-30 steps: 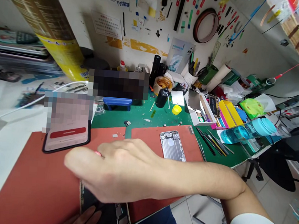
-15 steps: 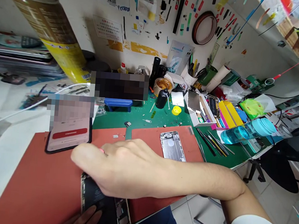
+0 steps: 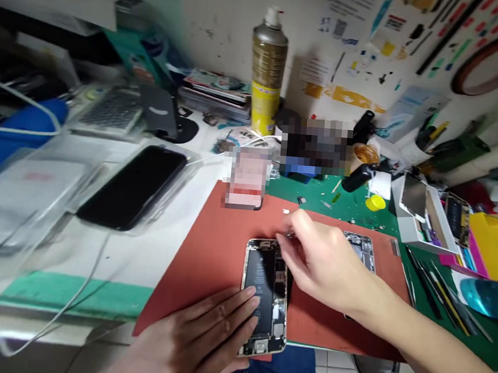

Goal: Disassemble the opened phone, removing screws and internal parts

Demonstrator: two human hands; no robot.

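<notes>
An opened phone (image 3: 261, 288) lies at the front edge of the red mat (image 3: 201, 251), its dark battery and inner parts exposed. My left hand (image 3: 216, 327) grips it from the left: the fingers reach over the battery, and the thumb is by the lower edge. At the phone's upper right corner, my right hand (image 3: 321, 258) is closed in a pinch. A small dark bit shows at its fingertips, too small to name. Partly hidden behind my right hand is a silver phone housing (image 3: 361, 250) on the mat.
A phone with a lit, blurred-out screen (image 3: 246, 191) stands behind the mat. To the left lies a black phone (image 3: 132, 186) on clear plastic. A spray can (image 3: 267, 73) rises at the back. Thin tools (image 3: 439, 287) and a white box (image 3: 427, 218) are on the right.
The view has swung left and shows more of the opened phone. My right hand, which covered its upper part, now pinches at the upper right corner. My left hand stays on the phone.
</notes>
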